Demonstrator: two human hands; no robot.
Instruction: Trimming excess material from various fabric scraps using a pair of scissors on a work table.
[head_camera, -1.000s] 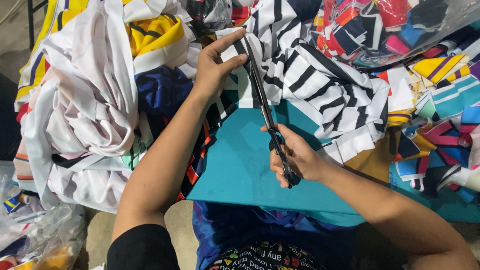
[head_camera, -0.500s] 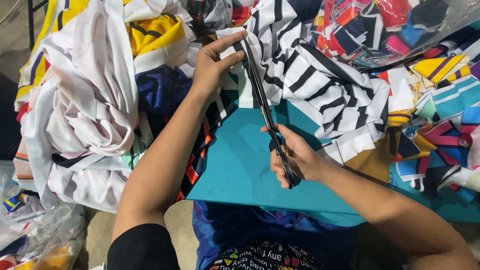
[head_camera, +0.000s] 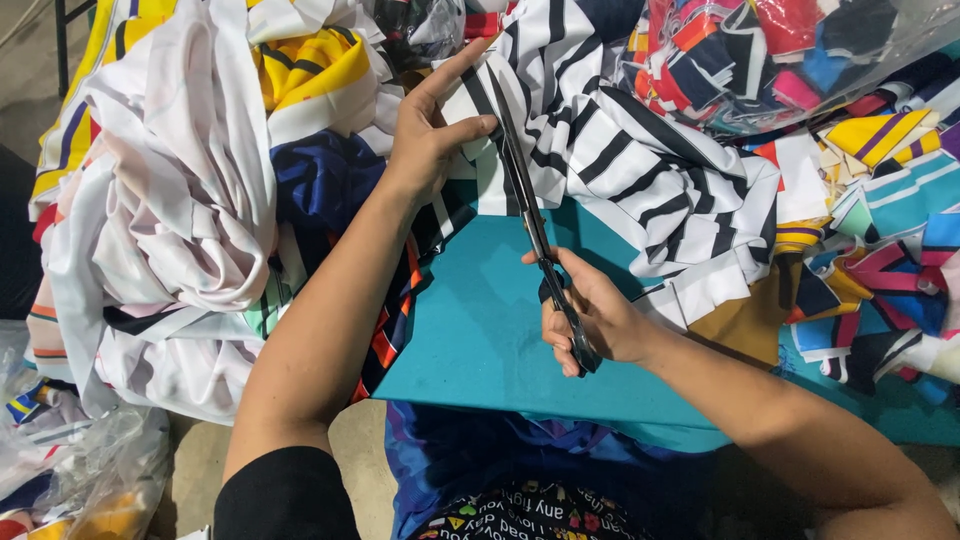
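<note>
Currently we judged mid-cut: R hand (head_camera: 590, 320) clamped on scissors (head_camera: 535, 225), L hand (head_camera: 432, 130) fingers pinched on striped fabric (head_camera: 620, 150); next req. steady tension.

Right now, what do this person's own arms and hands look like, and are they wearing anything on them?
Both hands are bare: the left hand and the right hand show no gloves, rings or wristbands. The forearms are uncovered too. The only clothing on the arms is a short black sleeve at the top of the left arm. The right arm shows no sleeve within the frame.
</note>
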